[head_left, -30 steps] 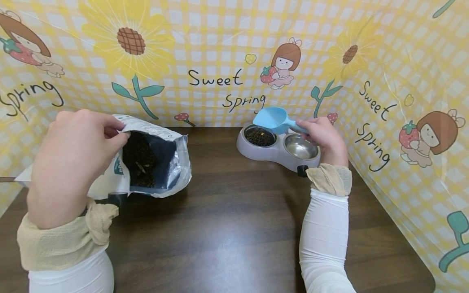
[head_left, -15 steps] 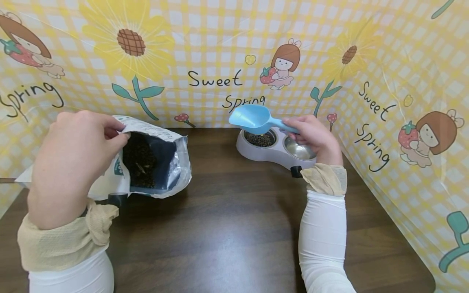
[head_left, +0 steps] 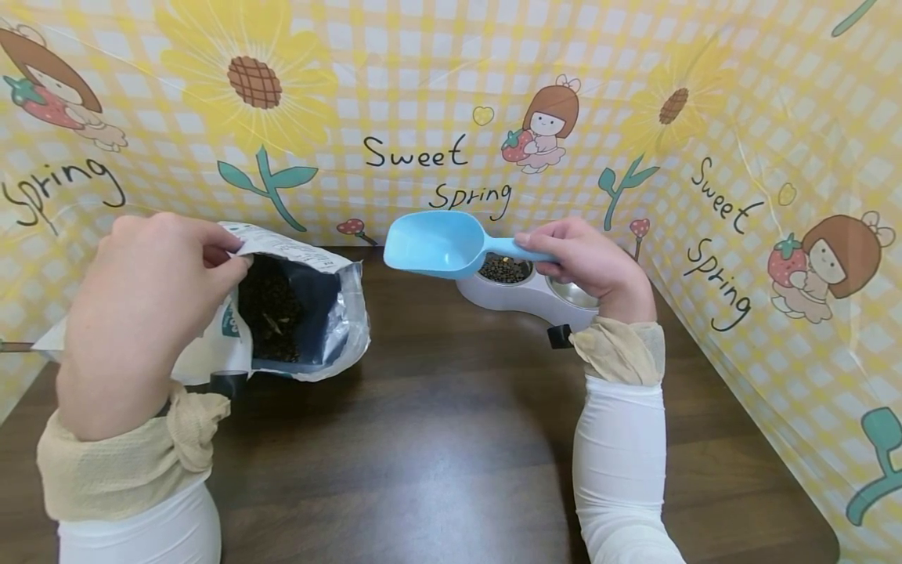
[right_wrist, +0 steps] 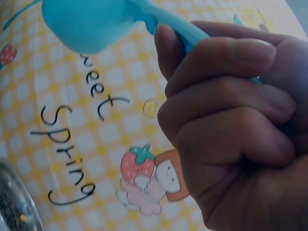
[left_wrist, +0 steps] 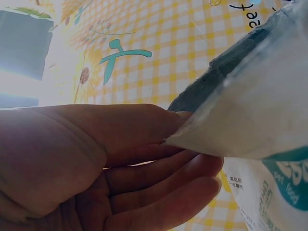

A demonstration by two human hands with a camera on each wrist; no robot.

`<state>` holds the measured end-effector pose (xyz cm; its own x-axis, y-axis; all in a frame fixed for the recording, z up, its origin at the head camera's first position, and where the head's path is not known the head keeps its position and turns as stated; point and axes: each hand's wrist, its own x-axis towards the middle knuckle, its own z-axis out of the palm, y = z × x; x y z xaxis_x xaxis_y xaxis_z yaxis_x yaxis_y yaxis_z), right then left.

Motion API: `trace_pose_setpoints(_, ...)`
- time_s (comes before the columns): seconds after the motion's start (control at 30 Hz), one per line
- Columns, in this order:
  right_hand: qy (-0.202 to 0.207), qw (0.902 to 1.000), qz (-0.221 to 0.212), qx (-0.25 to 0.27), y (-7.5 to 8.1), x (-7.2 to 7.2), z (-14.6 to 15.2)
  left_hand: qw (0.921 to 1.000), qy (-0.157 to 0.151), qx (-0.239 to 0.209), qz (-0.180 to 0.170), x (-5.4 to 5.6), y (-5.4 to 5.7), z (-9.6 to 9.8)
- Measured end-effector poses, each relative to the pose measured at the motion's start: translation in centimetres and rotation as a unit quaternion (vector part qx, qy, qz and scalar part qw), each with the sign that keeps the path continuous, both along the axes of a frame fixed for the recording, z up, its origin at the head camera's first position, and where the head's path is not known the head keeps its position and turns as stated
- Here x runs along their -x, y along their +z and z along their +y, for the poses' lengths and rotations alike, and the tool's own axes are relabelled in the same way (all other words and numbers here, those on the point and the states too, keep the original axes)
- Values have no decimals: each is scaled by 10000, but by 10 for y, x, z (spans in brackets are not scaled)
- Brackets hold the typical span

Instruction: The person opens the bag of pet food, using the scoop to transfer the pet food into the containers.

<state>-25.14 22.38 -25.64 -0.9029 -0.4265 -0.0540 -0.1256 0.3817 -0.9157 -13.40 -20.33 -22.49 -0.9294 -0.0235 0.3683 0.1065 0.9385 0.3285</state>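
Note:
My left hand (head_left: pixel 144 313) pinches the upper edge of a pet food bag (head_left: pixel 345 313), which lies with its mouth open to the right. Dark kibble (head_left: pixel 271 313) shows inside against the foil lining. In the left wrist view, thumb and fingers (left_wrist: pixel 166 187) grip the corner of the bag's opening. My right hand (head_left: pixel 588 262) holds a light blue scoop (head_left: pixel 433 244) by its handle, raised between bag and bowls; its visible inside is bare. The right wrist view shows the fingers curled round the scoop's handle (right_wrist: pixel 175 24).
Behind the scoop, a pale double pet bowl (head_left: pixel 503 296) stands on the dark wooden table (head_left: pixel 423 439). Its left steel dish holds kibble (head_left: pixel 503 269); the right dish (head_left: pixel 574 294) is partly hidden by my right hand. A yellow checked cloth (head_left: pixel 423 78) encloses the back and sides.
My right hand has carried the scoop left, from over the bowls toward the bag, with the scoop's hollow turning more into sight. The left hand and bag stay in place.

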Motion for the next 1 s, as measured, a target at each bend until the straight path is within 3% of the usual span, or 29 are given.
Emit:
trace_pose_setpoints(0.4, 1083, 9941, 2, 1, 11, -18, -8, 10000, -33, 62, -15, 1, -1, 1)
trace_pose_setpoints(0.6, 1517, 9880, 186, -221, 14, -26, -29, 10000, 3, 61, -47, 0, -2, 0)
trace_pose_setpoints(0.7, 1658, 9835, 407, -598, 15, -33, -48, 10000, 18, 67, -27, 0, -2, 0)
trace_pose_setpoints(0.8, 1502, 9802, 657, -1111, 16, -44, -70, 10000, 24, 73, 3, 1, -2, 1)
trace_pose_setpoints(0.9, 1372, 9707, 1120, -1625, 16, -56, -93, 10000, 12, 58, 34, 1, -2, 1)
trace_pose_setpoints(1.0, 1389, 9532, 1752, -2037, 11, -64, -115, 9999, -4, 88, 55, 2, -2, 1)
